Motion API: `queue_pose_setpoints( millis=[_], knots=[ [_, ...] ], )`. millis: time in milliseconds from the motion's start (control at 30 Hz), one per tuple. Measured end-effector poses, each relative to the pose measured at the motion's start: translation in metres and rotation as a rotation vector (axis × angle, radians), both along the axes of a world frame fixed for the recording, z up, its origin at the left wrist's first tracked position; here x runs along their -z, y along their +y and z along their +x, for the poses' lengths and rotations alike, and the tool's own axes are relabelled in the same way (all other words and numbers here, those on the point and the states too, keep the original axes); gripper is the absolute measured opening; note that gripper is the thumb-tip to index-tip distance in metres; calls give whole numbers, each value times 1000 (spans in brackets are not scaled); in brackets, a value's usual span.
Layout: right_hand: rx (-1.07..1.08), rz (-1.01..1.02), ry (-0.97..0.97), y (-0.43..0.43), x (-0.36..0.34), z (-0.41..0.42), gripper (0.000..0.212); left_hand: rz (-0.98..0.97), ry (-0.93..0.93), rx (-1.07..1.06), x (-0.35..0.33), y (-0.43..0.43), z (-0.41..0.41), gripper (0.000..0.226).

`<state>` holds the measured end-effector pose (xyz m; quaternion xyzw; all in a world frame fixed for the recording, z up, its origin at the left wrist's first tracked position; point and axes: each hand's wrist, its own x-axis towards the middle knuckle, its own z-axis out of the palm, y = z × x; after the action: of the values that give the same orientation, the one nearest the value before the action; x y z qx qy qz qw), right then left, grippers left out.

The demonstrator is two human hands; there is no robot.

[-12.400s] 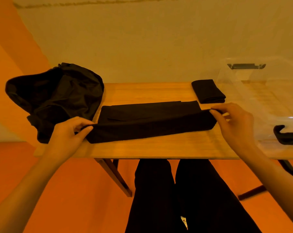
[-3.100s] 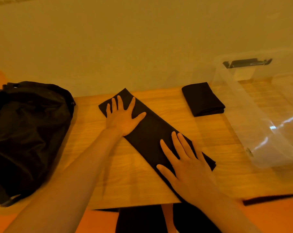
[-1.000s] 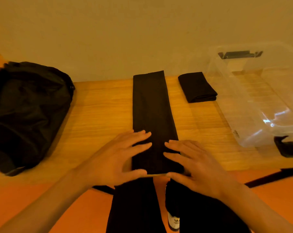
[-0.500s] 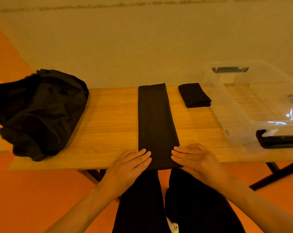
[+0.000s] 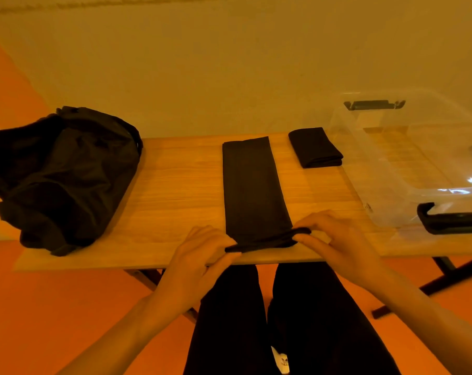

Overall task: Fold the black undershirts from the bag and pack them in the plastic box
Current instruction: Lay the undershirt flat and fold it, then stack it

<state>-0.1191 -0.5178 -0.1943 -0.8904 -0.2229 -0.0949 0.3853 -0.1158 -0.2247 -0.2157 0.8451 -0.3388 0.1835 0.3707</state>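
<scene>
Centre frame: our left hand (image 5: 199, 255) and right hand (image 5: 335, 239) pinch the near corners of the long folded undershirt (image 5: 252, 185); bag (image 5: 64, 171) left, plastic box (image 5: 408, 163) right.

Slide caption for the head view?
Left hand and right hand pinch near end of strip-folded undershirt; bag left, plastic box right.

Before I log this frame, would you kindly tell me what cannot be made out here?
Head view only.
Bag contents: hidden by its own dark fabric.
Plastic box: right side cut off by the frame edge.
Left hand and right hand: fingers pinching the long undershirt at its near end, partly hidden under the cloth.
Folded undershirt: layers too dark to count.
</scene>
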Motion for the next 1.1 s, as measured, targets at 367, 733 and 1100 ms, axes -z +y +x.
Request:
queue_pose_setpoints(
  millis=[367, 733, 1100],
  knots=[
    [263, 244, 470, 27, -17, 110, 26, -300, 637, -332, -31, -33, 97, 28],
    [387, 21, 474, 33, 2, 145, 23, -100, 778, -459, -11, -38, 154, 21],
    [472, -97, 384, 37, 12, 145, 27, -57, 770, -520, -6, -38, 156, 12]
  ],
)
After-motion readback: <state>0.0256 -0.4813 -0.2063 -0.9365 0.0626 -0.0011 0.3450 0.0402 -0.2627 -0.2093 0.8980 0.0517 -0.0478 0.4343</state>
